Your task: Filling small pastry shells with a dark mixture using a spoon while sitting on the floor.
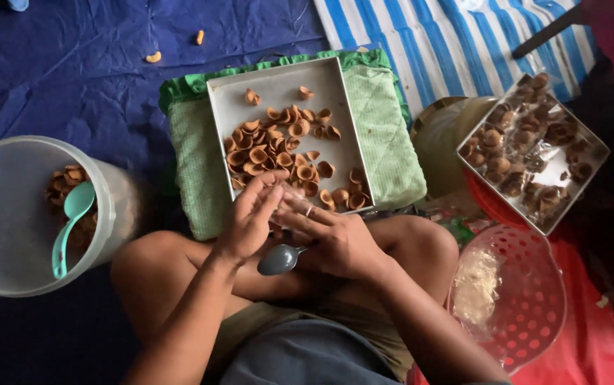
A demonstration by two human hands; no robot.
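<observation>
grey metal spoon [280,259], rounded bowl, right hand [332,241]

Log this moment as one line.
left hand: against right hand | right hand: holds spoon | tray: shells

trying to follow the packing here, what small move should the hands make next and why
Probably ease the clear packet open: both the left hand and right hand pinch it, the spoon waits under the right hand, and shells sit just ahead.
</observation>
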